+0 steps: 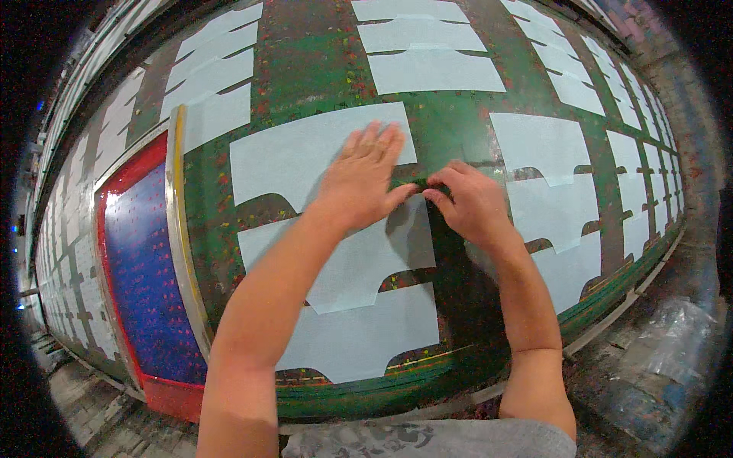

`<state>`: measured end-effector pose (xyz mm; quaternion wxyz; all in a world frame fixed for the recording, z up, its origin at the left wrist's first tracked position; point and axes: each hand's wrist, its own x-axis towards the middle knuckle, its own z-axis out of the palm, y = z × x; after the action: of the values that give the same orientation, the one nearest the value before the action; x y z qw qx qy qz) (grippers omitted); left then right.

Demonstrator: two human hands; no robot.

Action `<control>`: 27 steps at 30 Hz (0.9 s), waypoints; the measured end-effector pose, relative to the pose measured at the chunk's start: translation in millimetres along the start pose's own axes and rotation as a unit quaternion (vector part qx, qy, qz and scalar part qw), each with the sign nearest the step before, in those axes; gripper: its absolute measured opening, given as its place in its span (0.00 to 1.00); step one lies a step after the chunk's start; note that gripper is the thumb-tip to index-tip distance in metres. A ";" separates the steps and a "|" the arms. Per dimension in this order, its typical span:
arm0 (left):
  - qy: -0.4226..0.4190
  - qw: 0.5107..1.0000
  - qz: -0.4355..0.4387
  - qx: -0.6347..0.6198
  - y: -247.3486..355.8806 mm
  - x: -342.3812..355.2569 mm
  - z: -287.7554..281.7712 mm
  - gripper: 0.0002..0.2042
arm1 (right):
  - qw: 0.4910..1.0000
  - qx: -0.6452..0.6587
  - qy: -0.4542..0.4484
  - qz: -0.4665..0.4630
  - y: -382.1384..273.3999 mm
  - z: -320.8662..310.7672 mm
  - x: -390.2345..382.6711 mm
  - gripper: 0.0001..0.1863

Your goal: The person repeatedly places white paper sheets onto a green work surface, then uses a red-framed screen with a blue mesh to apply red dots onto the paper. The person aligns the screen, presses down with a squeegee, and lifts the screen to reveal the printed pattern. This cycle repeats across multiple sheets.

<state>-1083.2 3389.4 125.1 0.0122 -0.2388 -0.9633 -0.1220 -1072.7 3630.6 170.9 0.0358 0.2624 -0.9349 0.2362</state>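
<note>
Pale blue-white cut fabric pieces lie flat in columns on a long green table. My left hand (366,168) rests palm down with its fingers stretched over the upper fabric piece (282,153) of the column before me. Its thumb points right, toward my right hand (469,198). The thumb and fingers of my right hand are pinched together at the upper right corner of the fabric piece below (343,259). Whether they grip that corner or something small there is hidden. A third fabric piece (359,336) lies nearest me, by the table's front edge.
At the left, a screen-printing frame (177,229) with blue mesh and red borders rests on the table. More fabric pieces (546,145) run in columns to the right and far side. Clear plastic sheeting (672,343) lies beyond the table's edge at the lower right.
</note>
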 end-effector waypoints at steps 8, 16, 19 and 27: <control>-0.021 0.989 -0.135 0.052 -48.2 -159.1 -37.1 0.43 | 0.990 -0.099 -0.086 -0.051 -9.6 10.8 6.2 0.10; 0.131 0.978 -0.146 -0.078 -67.1 -194.8 -33.8 0.25 | 0.939 0.291 -0.170 -0.073 -20.7 -30.6 -8.5 0.05; 0.176 0.965 -0.171 -0.096 -73.6 -198.7 -33.9 0.12 | 0.930 0.348 -0.119 -0.025 -16.4 -32.3 -17.1 0.05; 0.259 0.932 -0.227 -0.115 -79.0 -202.6 -23.9 0.08 | 0.957 0.265 -0.028 0.119 2.2 31.8 -2.9 0.08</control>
<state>-941.2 3223.4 113.5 0.2062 0.0262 -0.9345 -0.2891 -1069.5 3619.1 141.3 -0.0892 0.1562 -0.8640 0.4702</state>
